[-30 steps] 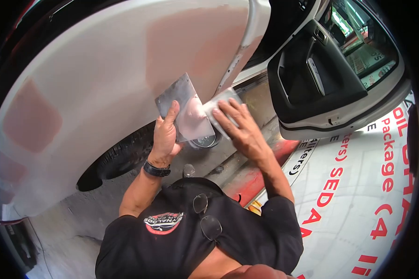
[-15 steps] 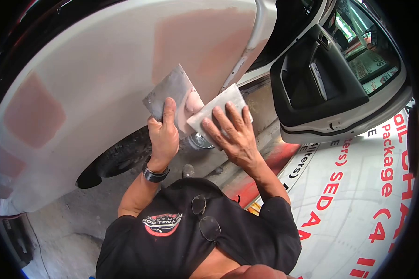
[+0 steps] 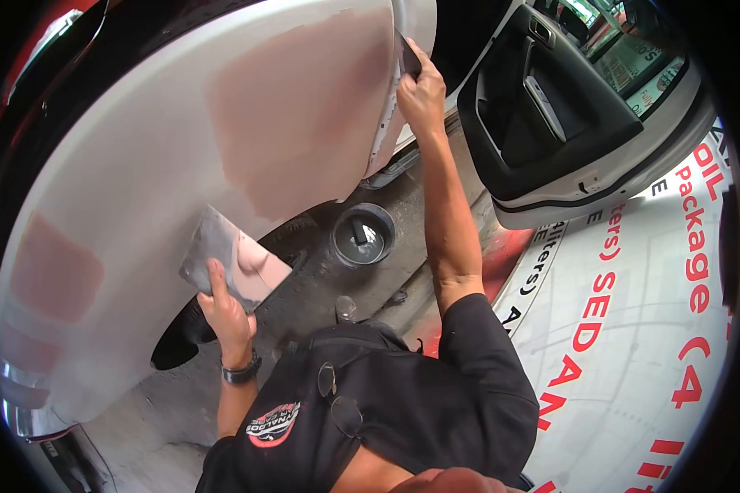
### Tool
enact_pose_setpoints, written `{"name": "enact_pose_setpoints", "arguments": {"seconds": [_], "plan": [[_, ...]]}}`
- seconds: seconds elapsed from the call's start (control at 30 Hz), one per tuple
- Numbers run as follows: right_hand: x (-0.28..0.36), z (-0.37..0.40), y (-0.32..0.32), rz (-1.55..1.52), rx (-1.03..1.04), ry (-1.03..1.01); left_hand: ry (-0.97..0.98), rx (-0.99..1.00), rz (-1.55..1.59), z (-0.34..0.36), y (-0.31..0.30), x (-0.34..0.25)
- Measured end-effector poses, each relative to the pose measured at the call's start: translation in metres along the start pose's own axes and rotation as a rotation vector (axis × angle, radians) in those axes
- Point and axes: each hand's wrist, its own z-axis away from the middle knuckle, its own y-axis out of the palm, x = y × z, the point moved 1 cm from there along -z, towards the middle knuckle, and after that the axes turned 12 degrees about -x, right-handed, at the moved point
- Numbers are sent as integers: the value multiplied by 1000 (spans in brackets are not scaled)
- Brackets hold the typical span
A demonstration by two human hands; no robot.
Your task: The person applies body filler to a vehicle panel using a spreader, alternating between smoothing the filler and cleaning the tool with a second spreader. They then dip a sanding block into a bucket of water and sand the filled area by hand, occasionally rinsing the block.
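My left hand (image 3: 228, 327) grips a flat grey mixing board (image 3: 204, 253) from below, thumb on top. A mound of pale pink body filler (image 3: 250, 256) lies on it. Up at the panel's right edge, my right hand (image 3: 422, 97) pinches a thin filler spreader (image 3: 409, 59), seen nearly edge-on and dark. The spreader appears to touch the white car panel (image 3: 156, 140) along its door-opening edge; my fingers hide part of it. Beside that edge is a large dull pink patch (image 3: 300, 107) on the panel.
Below the panel stands a round bucket (image 3: 337, 240) holding liquid and a dark block. An open car door (image 3: 501, 140) is at the right, above a printed white banner (image 3: 633, 329). A dark tyre (image 3: 177, 341) shows under the panel. More pink patches (image 3: 56, 267) are at left.
My right hand has moved the spreader up, away from the mixing board to the panel's edge. My left hand has lowered the board leftward. The bucket is now in fuller view.
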Motion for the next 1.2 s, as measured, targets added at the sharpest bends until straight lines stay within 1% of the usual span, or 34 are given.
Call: {"name": "enact_pose_setpoints", "arguments": {"seconds": [0.13, 0.17, 0.33, 0.47, 0.5, 0.6, 0.63, 0.73, 0.83, 0.93, 1.03, 1.2], "plan": [[-1, -7, 15, 5, -71, -90, -56, 42, -39, 3, -13, 19], [0, -6, 16, -9, -72, -83, -57, 57, -63, 3, -16, 23], [6, -1, 21, -9, -61, -55, -17, 112, -179, -6, -28, 37], [12, 6, 23, 109, -70, -145, 7, 155, -243, -12, -33, 38], [22, 9, 21, 90, -27, -39, -3, 153, -210, -14, -34, 42], [29, 22, 22, 204, 2, -106, -40, 128, -197, -17, -35, 44], [27, 28, 24, 146, 22, -131, -54, 123, -179, -17, -34, 44], [45, 52, 25, 177, 60, -163, -103, 123, -70, -13, -28, 35], [54, 86, 28, 191, 85, -215, -268, 67, 110, -7, -12, 5], [60, 121, 32, 191, 107, -243, -210, 100, 40, -8, -16, 0], [60, 157, 39, 220, 129, -249, -278, 96, 129, -13, -23, 7], [57, 204, 46, 228, 140, -273, -285, 84, 139, -12, -20, -1]]}}
